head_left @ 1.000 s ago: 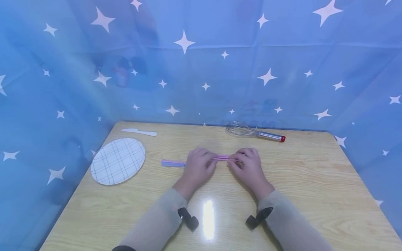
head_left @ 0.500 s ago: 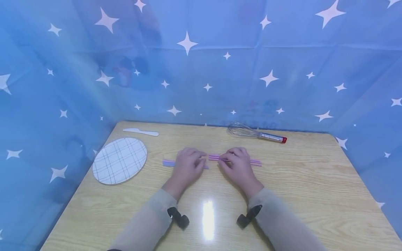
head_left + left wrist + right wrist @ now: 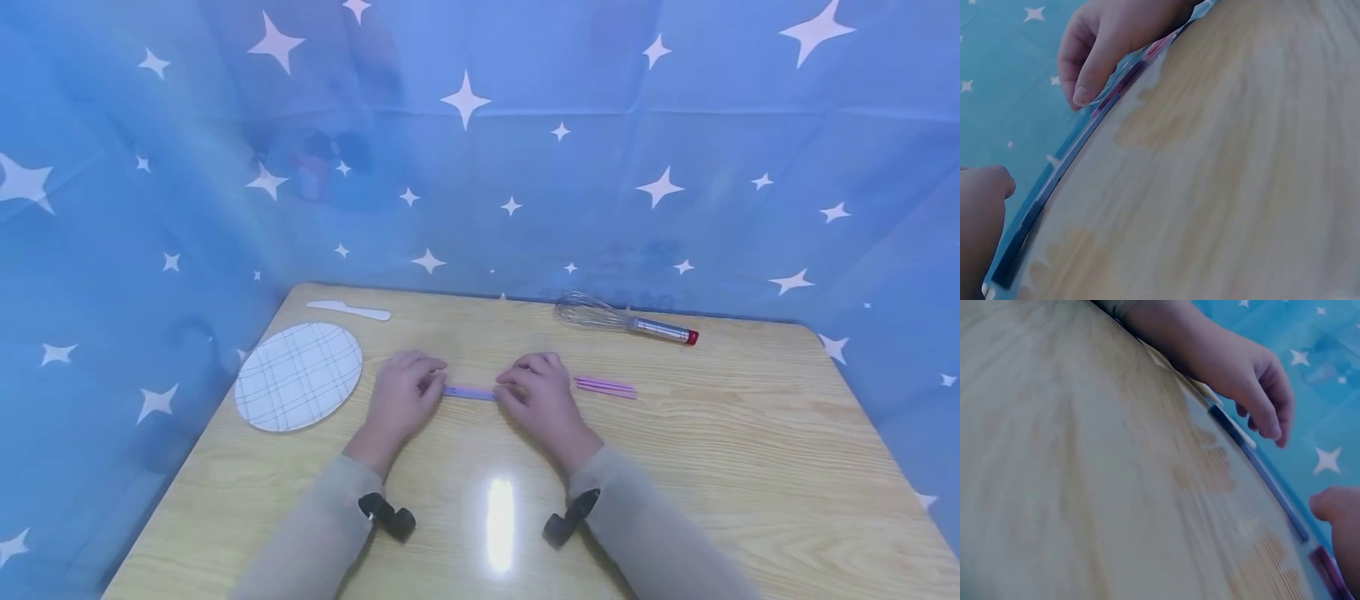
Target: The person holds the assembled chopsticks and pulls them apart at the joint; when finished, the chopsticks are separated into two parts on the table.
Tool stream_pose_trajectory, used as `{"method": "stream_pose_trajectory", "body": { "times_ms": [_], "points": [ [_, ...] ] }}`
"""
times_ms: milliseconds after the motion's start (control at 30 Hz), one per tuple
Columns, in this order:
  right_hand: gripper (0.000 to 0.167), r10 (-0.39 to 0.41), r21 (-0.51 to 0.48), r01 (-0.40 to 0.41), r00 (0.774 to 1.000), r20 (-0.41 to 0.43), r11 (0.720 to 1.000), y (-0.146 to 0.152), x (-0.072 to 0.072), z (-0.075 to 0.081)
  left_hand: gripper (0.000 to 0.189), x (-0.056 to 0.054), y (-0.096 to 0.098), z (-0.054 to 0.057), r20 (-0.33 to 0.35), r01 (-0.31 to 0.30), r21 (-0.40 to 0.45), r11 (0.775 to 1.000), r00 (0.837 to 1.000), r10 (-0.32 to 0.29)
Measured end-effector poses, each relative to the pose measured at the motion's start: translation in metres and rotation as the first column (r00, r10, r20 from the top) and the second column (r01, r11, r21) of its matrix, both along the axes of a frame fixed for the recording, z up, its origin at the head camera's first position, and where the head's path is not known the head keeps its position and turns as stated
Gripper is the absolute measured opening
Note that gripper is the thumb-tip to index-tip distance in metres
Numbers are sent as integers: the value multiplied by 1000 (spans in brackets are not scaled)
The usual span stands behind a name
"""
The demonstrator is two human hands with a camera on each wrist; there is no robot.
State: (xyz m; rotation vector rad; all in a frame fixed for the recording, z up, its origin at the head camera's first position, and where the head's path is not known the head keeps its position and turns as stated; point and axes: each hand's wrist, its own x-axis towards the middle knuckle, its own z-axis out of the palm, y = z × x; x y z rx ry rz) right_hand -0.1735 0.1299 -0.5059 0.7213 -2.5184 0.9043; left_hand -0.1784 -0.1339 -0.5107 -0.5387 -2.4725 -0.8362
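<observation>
Blue chopsticks (image 3: pixel 469 392) lie flat on the table between my two hands. At their left part is my left hand (image 3: pixel 401 392), fingers loosely bent, fingertips close over the sticks. My right hand (image 3: pixel 542 396) is at their right part, thumb near the fingers and a gap between them. The right wrist view shows the blue sticks (image 3: pixel 1263 475) resting on the wood, with the left hand (image 3: pixel 1263 403) just above and beyond them. Pink chopsticks (image 3: pixel 606 387) lie right of the right hand. Parts of the blue sticks are hidden behind the hands.
A white oval plate with grid lines (image 3: pixel 298 377) is at the left, with a white knife (image 3: pixel 348 310) behind it. A wire whisk (image 3: pixel 630 320) with a red end lies at the back right. A star-patterned blue cloth (image 3: pixel 510 150) surrounds the wooden table (image 3: pixel 720 467).
The right hand has let go of the pink chopsticks, which now lie farther right, and has moved left to the blue ones. The left hand has shifted left along the blue chopsticks.
</observation>
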Motion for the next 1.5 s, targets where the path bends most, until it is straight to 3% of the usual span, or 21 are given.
{"method": "stream_pose_trajectory", "body": {
  "times_ms": [133,300,600,1000,1367,1500],
  "points": [
    [14,3,18,-4,1000,22,1000,-11,2,3,15,0,-10,-1,11,-13,4,1000,1000,13],
    [13,17,46,-17,1000,15,999,-23,1,1,16,0,-15,-3,38,12,6,1000,999,-12],
    [15,26,98,-30,999,36,995,-29,3,-4,32,1,-23,-11,165,55,-19,998,985,-51],
    [12,21,123,-25,999,30,992,-27,4,-3,22,-3,-22,-13,73,98,-37,994,993,-95],
    [12,1,159,-22,991,131,987,-27,5,-2,21,-4,-20,-12,109,105,-27,994,989,-102],
    [10,-2,144,-22,986,168,989,-28,5,-2,21,-4,-19,-12,93,109,-19,994,990,-107]
  ]
}}
